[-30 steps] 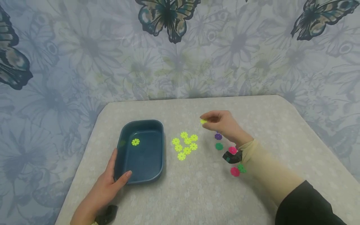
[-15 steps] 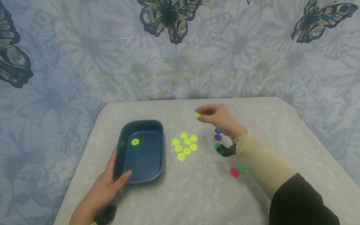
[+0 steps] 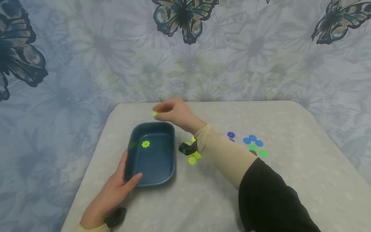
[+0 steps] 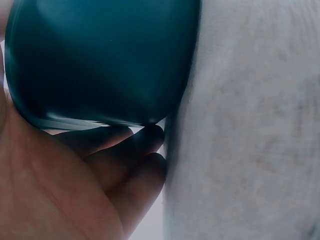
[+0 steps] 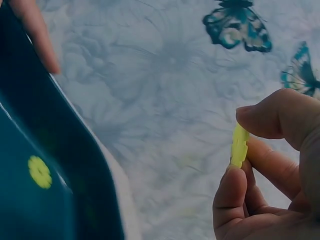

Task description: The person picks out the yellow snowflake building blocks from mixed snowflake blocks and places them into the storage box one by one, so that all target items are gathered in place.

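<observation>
Pinched between thumb and fingers of my right hand [image 3: 179, 115] is a yellow flower-shaped disc [image 5: 239, 145], seen edge-on in the right wrist view. That hand is above the far edge of a dark blue rectangular dish [image 3: 173, 154]. One yellow disc [image 3: 146, 144] lies inside the dish. My left hand [image 3: 111, 193] grips the dish's near left corner, thumb over the rim and fingers against the outer wall. The left wrist view shows those fingers [image 4: 135, 185] curled close to the dish's side. Right of the dish, several yellow discs [image 3: 192, 160] lie partly hidden beneath the right forearm.
Farther right on the pale cloth-covered table [image 3: 301, 180] lie blue discs [image 3: 252, 138], green discs [image 3: 263, 153] and a purple-blue disc [image 3: 231, 134], some partly covered by the right sleeve [image 3: 261, 196]. A patterned wall [image 3: 121, 64] with butterflies rises behind the table.
My right hand has carried the pinched yellow disc left, from beyond the yellow pile to the dish's far edge. Blue and green discs at right have come into sight. The left hand keeps its grip.
</observation>
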